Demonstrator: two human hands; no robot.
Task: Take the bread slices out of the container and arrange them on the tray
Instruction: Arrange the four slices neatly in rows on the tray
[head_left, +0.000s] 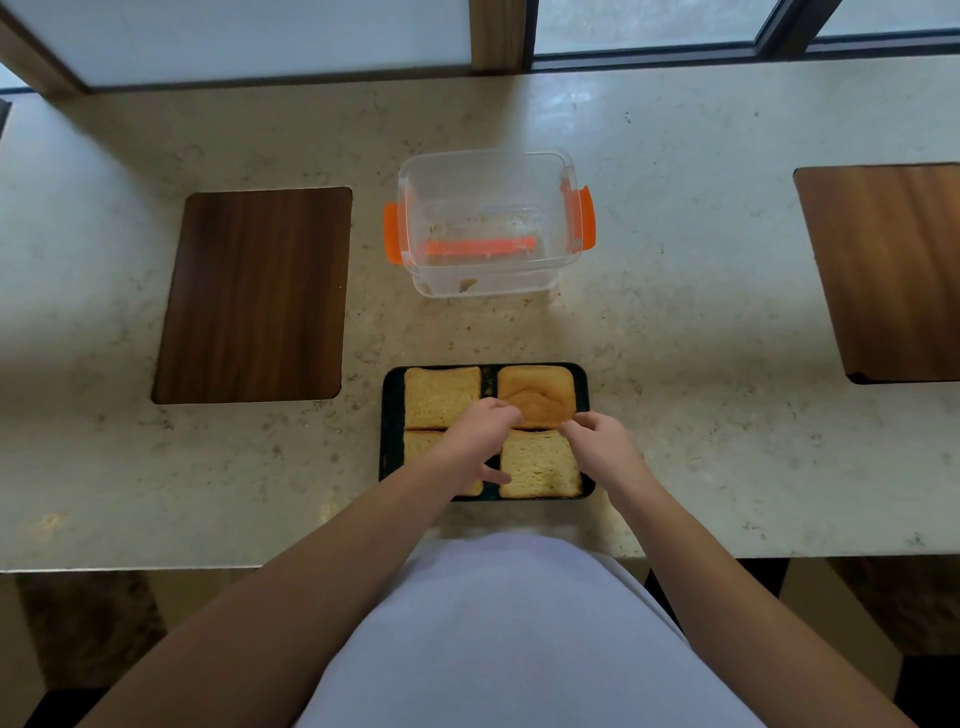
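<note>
A black tray (392, 415) lies near the counter's front edge with several bread slices on it. The far left slice (441, 395) and the near right slice (540, 465) lie flat. The browner crust slice (537, 392) sits at the far right. My left hand (480, 436) pinches its near left edge, and my right hand (597, 441) pinches its near right corner. The near left slice (415, 444) is mostly hidden under my left hand. The clear container (488, 223) with orange clips stands behind the tray and holds only crumbs.
Dark wooden inlays sit in the marble counter, one at the left (254, 296) and one at the right (888, 270). Windows run along the back. The counter's front edge lies just below the tray.
</note>
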